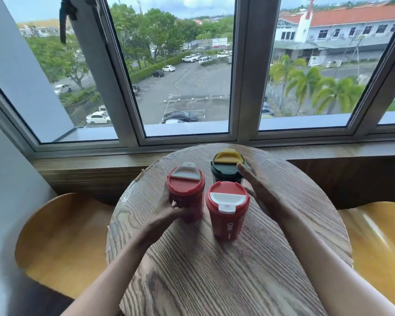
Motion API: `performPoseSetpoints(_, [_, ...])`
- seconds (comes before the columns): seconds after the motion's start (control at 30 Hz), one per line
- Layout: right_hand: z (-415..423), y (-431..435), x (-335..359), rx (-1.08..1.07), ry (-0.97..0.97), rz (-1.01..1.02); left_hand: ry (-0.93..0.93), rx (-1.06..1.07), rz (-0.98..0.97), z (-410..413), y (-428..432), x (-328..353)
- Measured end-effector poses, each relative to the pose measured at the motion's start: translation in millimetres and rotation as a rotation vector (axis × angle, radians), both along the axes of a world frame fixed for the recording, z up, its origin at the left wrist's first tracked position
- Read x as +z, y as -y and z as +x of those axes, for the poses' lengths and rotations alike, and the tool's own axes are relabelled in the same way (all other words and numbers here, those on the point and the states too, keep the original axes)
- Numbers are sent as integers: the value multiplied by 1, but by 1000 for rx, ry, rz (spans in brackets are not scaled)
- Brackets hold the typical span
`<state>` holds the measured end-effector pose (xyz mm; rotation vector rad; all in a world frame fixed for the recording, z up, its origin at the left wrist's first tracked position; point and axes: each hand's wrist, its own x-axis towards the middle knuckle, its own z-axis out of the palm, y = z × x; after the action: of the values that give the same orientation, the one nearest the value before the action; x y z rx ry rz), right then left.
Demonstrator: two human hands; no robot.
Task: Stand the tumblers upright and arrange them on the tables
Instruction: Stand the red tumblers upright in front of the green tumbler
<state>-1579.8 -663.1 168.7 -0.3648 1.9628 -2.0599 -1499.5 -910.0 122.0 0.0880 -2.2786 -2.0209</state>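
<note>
Three tumblers stand upright near the far side of a round wooden table [214,270]. The left one is a red tumbler with a grey lid flap [186,190]; my left hand [169,207] wraps around its lower body. A second red tumbler with a white lid flap [226,208] stands in the middle, closest to me, untouched. Behind it is a dark green tumbler with a yellow lid flap [227,168]. My right hand [258,188] reaches beside the green tumbler, fingers spread, its fingertips at the lid's right edge.
Two curved wooden chair seats flank the table, one at the left [62,242] and one at the right [379,247]. A wooden sill [89,165] and a large window [185,76] run just behind the table.
</note>
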Motion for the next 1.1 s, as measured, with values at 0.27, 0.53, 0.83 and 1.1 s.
performPoseSetpoints(0.27, [63, -13, -34, -222, -79, -18, 47, 68, -61, 7, -6, -10])
performPoseSetpoints(0.53, [87, 0, -44, 35, -86, 69, 69, 59, -55, 14, -11, -12])
performPoseSetpoints(0.83, [83, -1, -45, -9, -140, 153, 132, 9, -118, 29, -5, -7])
performPoseSetpoints(1.1, [78, -16, -47, -45, -106, 197, 87, 121, -175, 30, -30, -11])
